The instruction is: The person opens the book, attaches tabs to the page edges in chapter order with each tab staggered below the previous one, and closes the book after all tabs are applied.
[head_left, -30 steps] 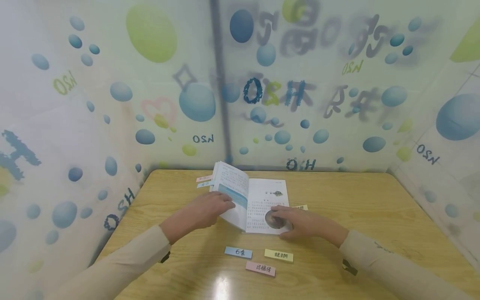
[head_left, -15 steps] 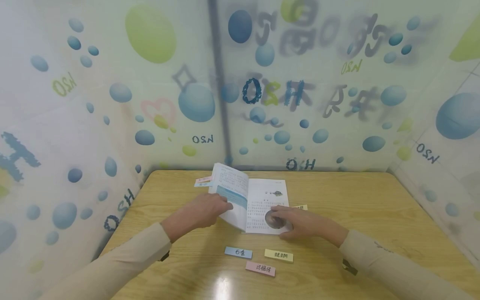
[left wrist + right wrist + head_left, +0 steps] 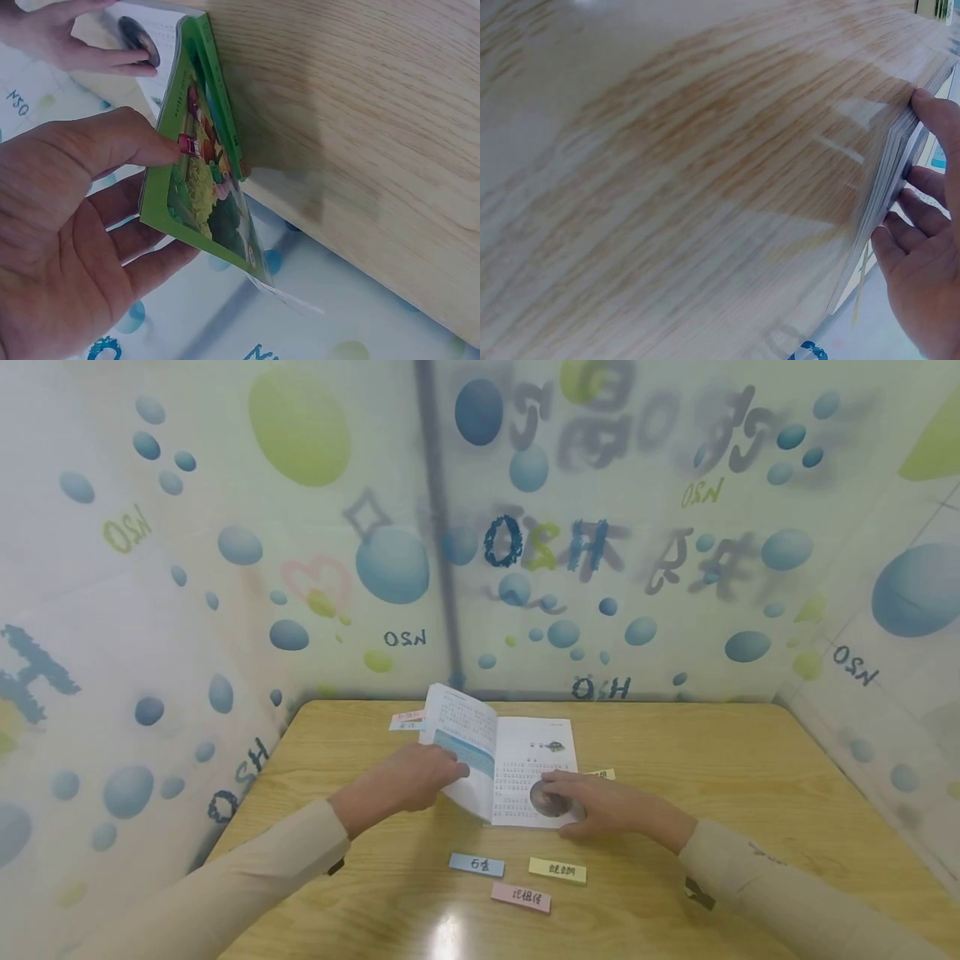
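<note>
An open book (image 3: 525, 739) lies near the middle of the table, its left side raised at a slant. My left hand (image 3: 401, 779) grips that raised part; in the left wrist view the thumb presses the green illustrated cover (image 3: 202, 169) and the fingers are behind it. On the right page, my right hand (image 3: 615, 810) spans a round dark grey disc (image 3: 550, 800), fingers over it and thumb at the book's bottom edge. Part of the disc is hidden under the hand. Pink and blue tabs (image 3: 407, 725) stick out at the book's left, a yellow tab (image 3: 603, 775) at its right.
Three lettered paper labels lie in front of the book: a blue one (image 3: 477, 864), a yellow one (image 3: 558, 870) and a pink one (image 3: 521, 897). Behind the wooden table (image 3: 697, 743) rises a wall (image 3: 660, 668) printed with bubbles.
My left hand and the raised side of the book have shifted slightly, and the tabs at the left sit a little farther left. My right hand and the loose labels stay put.
</note>
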### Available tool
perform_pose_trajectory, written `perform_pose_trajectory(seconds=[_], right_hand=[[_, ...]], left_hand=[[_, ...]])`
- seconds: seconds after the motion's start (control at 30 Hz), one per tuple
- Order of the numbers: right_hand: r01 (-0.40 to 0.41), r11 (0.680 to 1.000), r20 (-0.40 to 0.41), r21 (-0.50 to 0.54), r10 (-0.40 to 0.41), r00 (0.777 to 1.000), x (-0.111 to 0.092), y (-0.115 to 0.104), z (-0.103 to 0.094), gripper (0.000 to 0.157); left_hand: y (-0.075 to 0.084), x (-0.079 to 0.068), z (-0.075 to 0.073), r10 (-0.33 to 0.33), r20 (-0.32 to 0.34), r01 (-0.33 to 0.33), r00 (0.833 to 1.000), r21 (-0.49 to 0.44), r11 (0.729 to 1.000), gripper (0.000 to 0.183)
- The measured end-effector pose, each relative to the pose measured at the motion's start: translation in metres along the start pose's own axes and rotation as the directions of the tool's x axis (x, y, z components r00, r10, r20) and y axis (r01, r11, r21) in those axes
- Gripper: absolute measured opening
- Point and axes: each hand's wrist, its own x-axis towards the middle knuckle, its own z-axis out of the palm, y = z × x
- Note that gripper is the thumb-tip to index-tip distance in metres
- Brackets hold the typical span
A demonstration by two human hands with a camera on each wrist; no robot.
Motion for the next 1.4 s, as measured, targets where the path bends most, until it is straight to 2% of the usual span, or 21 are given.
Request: perform_pose_trajectory(seconds=[0.13, 0.77, 1.0, 1.2, 1.4], right_hand=[[-0.001, 1.0, 0.0, 0.001, 0.001, 1.0, 0.0, 0.0, 0.0, 0.064], [0.007, 1.0, 0.001, 0.016, -0.007, 1.0, -0.001, -0.003, -0.004, 0.065], [0.033, 0.999, -0.006, -0.001, -0.033, 0.999, -0.004, 0.0, -0.009, 0.064], [0.005, 0.996, -0.071, -0.092, -0.011, 0.997, -0.019, 0.008, -0.02, 0.063], [0.044, 0.995, -0.163, -0.086, -0.058, 0.985, -0.042, 0.019, -0.03, 0.061]], left_hand=[[0.002, 0.001, -0.003, -0.011, 0.02, 0.011, 1.0, 0.004, 1.0, 0.046], [0.021, 0.01, -0.022, 0.003, 0.011, -0.004, 1.0, 0.098, 0.995, 0.036], [0.024, 0.014, -0.025, 0.023, 0.002, -0.023, 1.0, 0.113, 0.993, 0.04], [0.028, 0.02, -0.03, 0.056, 0.002, -0.056, 0.998, 0.151, 0.987, 0.042], [0.034, 0.026, -0.037, 0.082, 0.007, -0.082, 0.997, 0.187, 0.979, 0.041]])
